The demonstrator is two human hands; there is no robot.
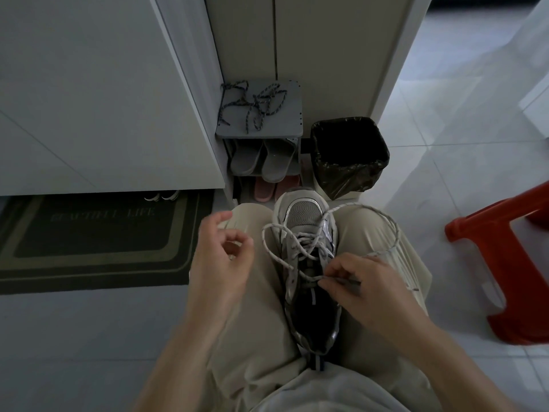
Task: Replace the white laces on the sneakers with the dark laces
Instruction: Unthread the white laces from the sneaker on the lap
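Over the tiled floor (89, 337), the sneaker (306, 215) is kept on the lap, its white lace (269, 248) partly undone and pinched by the right hand (365, 286), the left hand (221, 254) slack and empty, the dark laces (255, 104) unused on the far rack (292, 93).

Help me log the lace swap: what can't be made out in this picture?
Head view only:
- Left hand: its curled fingers hide whether it pinches anything.
- Sneaker, some eyelets: partly covered by the right hand pinching the white lace.
- Dark laces: tangled, too small to count.
- Red stool: cut off by the right edge.
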